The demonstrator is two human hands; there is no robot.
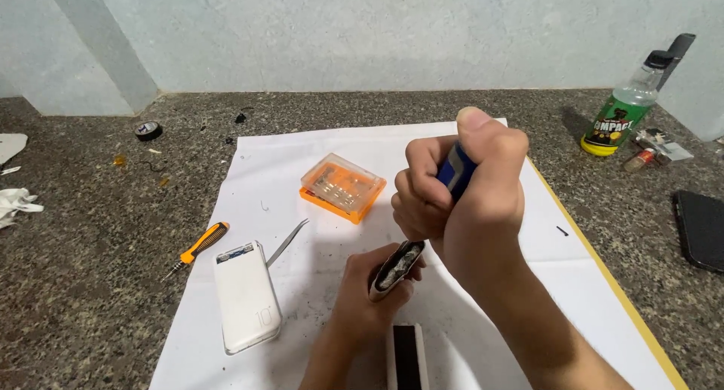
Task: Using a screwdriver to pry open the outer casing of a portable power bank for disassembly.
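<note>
My right hand point(464, 186) is raised above the white paper sheet point(302, 156), fist closed around a blue tool handle point(455, 170) with the thumb on top. Below it my left hand point(369, 296) grips a small flat device point(397, 268) standing on end, its open edge showing greyish contents. The tool's tip is hidden between the two hands. A white shell piece with a black inside point(407, 356) lies on the paper just in front of my left hand.
On the paper lie a white power bank point(246, 296), metal tweezers point(287, 242) and an orange bit case point(343, 186). An orange-handled screwdriver point(197, 248) rests on the granite counter. A clear bottle point(620, 115), a dark phone point(701, 228) and black tape roll point(148, 130) sit around.
</note>
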